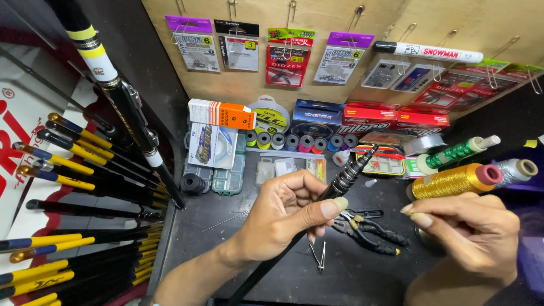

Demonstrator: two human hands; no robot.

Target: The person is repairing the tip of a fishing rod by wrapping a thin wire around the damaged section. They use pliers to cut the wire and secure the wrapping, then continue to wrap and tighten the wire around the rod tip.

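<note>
Head view: left hand (283,212) grips black rod (345,178), butt cut off; right hand (473,229) pinched, contents unclear.

Dark matte bench (362,272) here: black-handled pliers (368,226), small metal tweezers (321,256) and clear plastic tackle boxes (229,178) lying on it.

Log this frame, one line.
left hand: gripping black rod | right hand: empty, by gold thread spool | pliers: on bench
</note>
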